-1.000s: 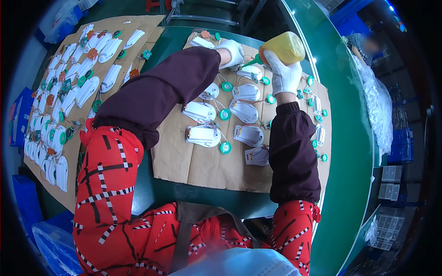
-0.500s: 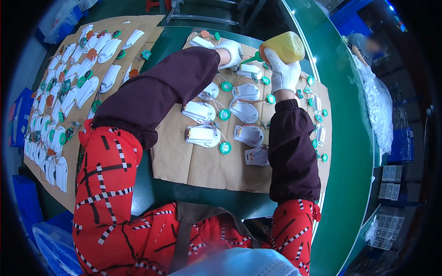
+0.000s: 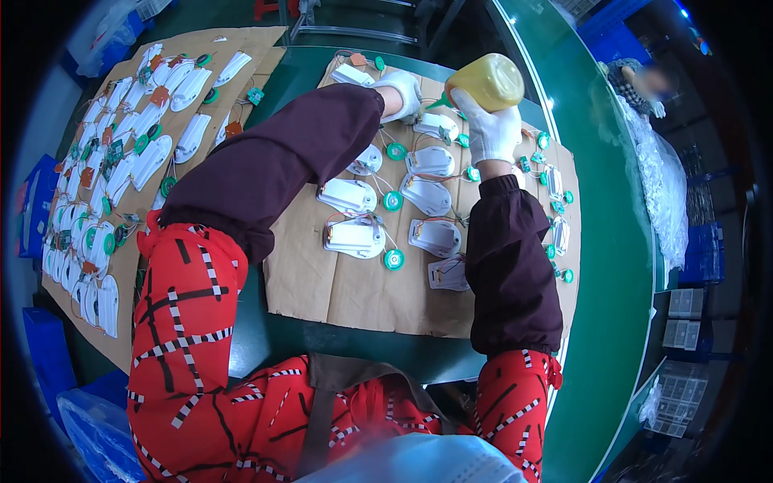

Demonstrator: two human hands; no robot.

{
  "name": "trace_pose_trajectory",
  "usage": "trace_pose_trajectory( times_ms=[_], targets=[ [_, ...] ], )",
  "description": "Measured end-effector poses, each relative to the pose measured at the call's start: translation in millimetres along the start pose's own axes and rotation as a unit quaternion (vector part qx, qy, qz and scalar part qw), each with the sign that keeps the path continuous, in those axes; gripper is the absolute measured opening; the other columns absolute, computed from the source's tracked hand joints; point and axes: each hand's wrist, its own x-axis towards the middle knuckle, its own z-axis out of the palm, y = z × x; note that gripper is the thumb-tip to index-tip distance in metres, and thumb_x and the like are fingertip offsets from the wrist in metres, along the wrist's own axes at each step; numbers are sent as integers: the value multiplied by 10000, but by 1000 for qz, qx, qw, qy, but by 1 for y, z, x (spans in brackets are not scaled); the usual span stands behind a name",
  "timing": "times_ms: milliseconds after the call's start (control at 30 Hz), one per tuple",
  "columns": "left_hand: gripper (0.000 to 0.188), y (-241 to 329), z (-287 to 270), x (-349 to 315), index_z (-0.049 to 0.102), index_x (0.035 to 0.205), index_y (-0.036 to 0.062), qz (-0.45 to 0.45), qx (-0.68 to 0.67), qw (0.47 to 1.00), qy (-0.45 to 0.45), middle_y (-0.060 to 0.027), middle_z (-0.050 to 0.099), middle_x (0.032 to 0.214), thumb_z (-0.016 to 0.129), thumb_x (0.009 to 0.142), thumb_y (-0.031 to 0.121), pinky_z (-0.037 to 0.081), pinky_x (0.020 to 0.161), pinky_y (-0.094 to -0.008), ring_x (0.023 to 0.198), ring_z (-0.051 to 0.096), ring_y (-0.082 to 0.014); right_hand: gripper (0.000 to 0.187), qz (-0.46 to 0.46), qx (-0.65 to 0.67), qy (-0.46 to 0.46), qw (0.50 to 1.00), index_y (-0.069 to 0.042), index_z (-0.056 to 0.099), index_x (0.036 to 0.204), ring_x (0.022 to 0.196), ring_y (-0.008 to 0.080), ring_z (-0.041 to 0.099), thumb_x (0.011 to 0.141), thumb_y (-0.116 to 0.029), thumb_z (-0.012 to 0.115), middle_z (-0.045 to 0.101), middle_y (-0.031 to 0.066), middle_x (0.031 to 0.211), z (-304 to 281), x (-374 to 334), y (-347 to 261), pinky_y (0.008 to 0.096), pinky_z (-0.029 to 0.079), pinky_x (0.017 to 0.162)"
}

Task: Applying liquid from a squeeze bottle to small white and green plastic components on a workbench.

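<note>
My gloved right hand (image 3: 493, 135) is wrapped around a squeeze bottle (image 3: 488, 83) of yellowish contents, tipped so its green nozzle (image 3: 440, 102) points left and down. The nozzle's end lies beside my gloved left hand (image 3: 405, 93), over the far part of the cardboard sheet (image 3: 366, 294). The left hand's fingers are curled; whatever they hold is hidden by the hand. Just below the nozzle lies a white plastic housing (image 3: 436, 125) with wires and a round green part (image 3: 463, 140). Several similar housings, such as one white housing (image 3: 346, 196), lie nearer to me in rows.
To the left, another cardboard sheet (image 3: 233, 153) bears many white housings, green boards and orange pieces. A green bench surface (image 3: 600, 266) runs along the right. Beyond it, a person (image 3: 632, 80) stands near clear plastic wrapping (image 3: 656, 177). Blue bins (image 3: 48, 346) stand at far left.
My right hand and the bottle have shifted slightly left, and the bottle has tipped a little more upright. My left hand stays nearly still. The person at far right has moved a hand outward.
</note>
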Motion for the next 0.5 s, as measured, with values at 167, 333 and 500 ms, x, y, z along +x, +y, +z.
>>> trace_pose_trajectory(
  times_ms=[167,333,500],
  targets=[
    [191,-5,2,4,643,887,-2,-6,-30,1000,-3,-104,657,769,602,706,40,507,623,-263,652,646,-160,481,-6,21,10,1000,8,526,1037,840,154,602,630,-102,756,616,96,963,-11,1,-21,265,474,759],
    [234,4,1,-3,643,917,13,-4,-32,999,5,-100,655,762,609,687,33,507,609,-262,633,643,-155,392,-29,36,42,998,36,561,1010,808,137,595,679,-94,726,620,80,929,-44,-5,-49,254,469,722],
    [290,5,-4,-7,656,937,62,-17,15,999,39,-95,654,791,623,650,45,495,635,-275,687,636,-170,362,-37,175,116,977,54,497,1092,872,199,576,780,-81,623,554,123,1030,-84,-32,-93,312,511,720]
  ],
)
